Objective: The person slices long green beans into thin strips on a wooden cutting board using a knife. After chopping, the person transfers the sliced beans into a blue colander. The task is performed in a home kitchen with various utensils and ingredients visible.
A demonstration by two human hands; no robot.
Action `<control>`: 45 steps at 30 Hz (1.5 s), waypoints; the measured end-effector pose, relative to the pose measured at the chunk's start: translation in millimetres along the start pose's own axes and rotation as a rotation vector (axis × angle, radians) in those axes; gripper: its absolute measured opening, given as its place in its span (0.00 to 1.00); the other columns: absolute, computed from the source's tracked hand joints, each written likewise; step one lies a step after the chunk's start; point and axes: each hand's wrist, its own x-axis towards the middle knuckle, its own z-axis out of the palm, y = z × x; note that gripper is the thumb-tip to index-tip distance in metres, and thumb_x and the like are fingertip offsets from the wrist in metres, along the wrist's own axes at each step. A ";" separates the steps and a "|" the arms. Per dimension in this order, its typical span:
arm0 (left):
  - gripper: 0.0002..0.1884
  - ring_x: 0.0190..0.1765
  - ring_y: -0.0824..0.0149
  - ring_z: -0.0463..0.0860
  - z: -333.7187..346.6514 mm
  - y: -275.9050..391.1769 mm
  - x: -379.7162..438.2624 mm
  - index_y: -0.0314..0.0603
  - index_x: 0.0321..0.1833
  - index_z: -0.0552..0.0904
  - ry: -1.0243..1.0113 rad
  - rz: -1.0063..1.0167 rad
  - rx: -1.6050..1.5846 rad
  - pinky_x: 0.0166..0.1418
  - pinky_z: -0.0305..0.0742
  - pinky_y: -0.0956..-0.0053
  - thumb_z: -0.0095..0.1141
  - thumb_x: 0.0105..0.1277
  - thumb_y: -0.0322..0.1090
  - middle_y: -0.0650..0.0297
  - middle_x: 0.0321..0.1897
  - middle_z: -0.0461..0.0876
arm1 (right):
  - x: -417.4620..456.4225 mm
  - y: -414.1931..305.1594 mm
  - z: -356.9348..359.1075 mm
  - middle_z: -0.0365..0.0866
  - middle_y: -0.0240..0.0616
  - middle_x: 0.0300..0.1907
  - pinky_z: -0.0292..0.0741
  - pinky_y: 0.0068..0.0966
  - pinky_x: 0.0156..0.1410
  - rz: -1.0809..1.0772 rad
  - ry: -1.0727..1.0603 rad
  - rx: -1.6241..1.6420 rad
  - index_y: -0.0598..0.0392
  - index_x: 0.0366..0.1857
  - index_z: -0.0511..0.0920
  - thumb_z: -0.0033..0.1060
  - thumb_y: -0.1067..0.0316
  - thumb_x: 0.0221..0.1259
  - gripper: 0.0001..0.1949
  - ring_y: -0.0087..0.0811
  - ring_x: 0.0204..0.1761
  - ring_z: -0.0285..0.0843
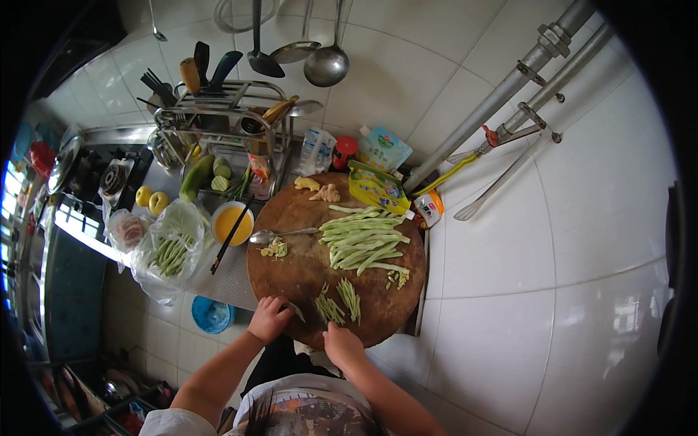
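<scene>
My left hand [270, 319] rests at the near left edge of the round wooden cutting board [294, 261], fingers bent down. A narrow pale sliver [298, 312] lies by its fingertips; whether it is a bean strip or a blade edge is unclear. At the board's near edge my right hand [344, 344] is curled, and its grip is hidden from above. Just beyond it are two small bunches of cut green bean strips [349, 300]. Whole flat green beans [365, 237] are piled farther back. A metal spoon [264, 236] lies beside sliced garlic or ginger [275, 248].
Ginger [324, 192] and a yellow pouch [377, 188] sit at the board's far side. Left of it stand a bowl of yellow liquid [233, 224] with chopsticks [229, 240] across, and a plastic bag of beans [172, 253]. Metal pipes [507, 98] run along the right wall.
</scene>
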 end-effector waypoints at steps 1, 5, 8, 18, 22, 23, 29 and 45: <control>0.10 0.45 0.58 0.74 2.1 2.3 -0.3 0.49 0.36 0.80 0.008 0.004 -0.013 0.49 0.69 0.65 0.54 0.49 0.32 0.62 0.42 0.75 | -3.0 4.1 -2.2 0.79 0.55 0.29 0.74 0.49 0.39 0.026 0.008 -0.002 0.60 0.37 0.70 0.43 0.63 0.65 0.10 0.56 0.35 0.78; 0.10 0.47 0.57 0.74 12.8 1.0 -5.0 0.48 0.35 0.80 0.072 -0.017 -0.036 0.50 0.70 0.64 0.54 0.49 0.31 0.61 0.41 0.75 | -12.6 -0.9 -14.6 0.79 0.54 0.28 0.74 0.48 0.38 -0.070 -0.037 -0.011 0.60 0.38 0.69 0.42 0.62 0.66 0.11 0.55 0.33 0.78; 0.10 0.47 0.56 0.74 14.2 0.5 -1.8 0.47 0.36 0.80 0.078 -0.014 -0.034 0.51 0.70 0.63 0.54 0.48 0.31 0.60 0.42 0.75 | -14.7 -10.3 -10.9 0.79 0.55 0.28 0.74 0.48 0.38 -0.067 -0.079 -0.052 0.59 0.38 0.69 0.41 0.63 0.66 0.10 0.55 0.33 0.78; 0.12 0.48 0.55 0.75 14.7 -2.9 -3.2 0.47 0.38 0.80 0.082 0.017 -0.053 0.53 0.70 0.62 0.53 0.49 0.31 0.59 0.42 0.75 | -14.3 -6.8 1.0 0.78 0.53 0.24 0.75 0.46 0.34 -0.114 -0.036 -0.076 0.61 0.35 0.70 0.44 0.66 0.63 0.09 0.53 0.30 0.78; 0.12 0.49 0.55 0.75 16.3 -3.7 -2.8 0.47 0.38 0.80 0.103 0.021 -0.063 0.53 0.70 0.62 0.53 0.49 0.31 0.59 0.42 0.75 | -7.9 -9.5 4.9 0.78 0.54 0.24 0.74 0.47 0.34 -0.148 -0.007 -0.054 0.62 0.35 0.69 0.43 0.68 0.62 0.08 0.54 0.30 0.79; 0.12 0.49 0.55 0.75 16.5 -4.0 -2.7 0.47 0.38 0.80 0.111 0.022 -0.066 0.53 0.70 0.62 0.53 0.49 0.31 0.59 0.42 0.75 | -5.6 -10.6 7.0 0.78 0.54 0.24 0.74 0.47 0.34 -0.156 0.004 -0.046 0.62 0.35 0.69 0.43 0.68 0.62 0.07 0.54 0.31 0.79; 0.12 0.49 0.55 0.75 14.0 -2.5 -1.1 0.46 0.39 0.80 0.096 0.011 -0.063 0.53 0.70 0.63 0.54 0.49 0.31 0.59 0.42 0.75 | 16.5 -7.0 21.0 0.78 0.56 0.25 0.73 0.48 0.35 -0.134 0.016 -0.065 0.61 0.34 0.70 0.44 0.63 0.64 0.11 0.55 0.30 0.78; 0.13 0.47 0.59 0.75 10.7 -3.9 -4.2 0.48 0.40 0.81 0.111 -0.034 -0.046 0.51 0.67 0.65 0.54 0.50 0.30 0.61 0.43 0.76 | -12.8 -16.4 -11.5 0.79 0.55 0.28 0.74 0.47 0.38 -0.089 -0.124 -0.053 0.61 0.36 0.70 0.42 0.65 0.64 0.10 0.56 0.33 0.78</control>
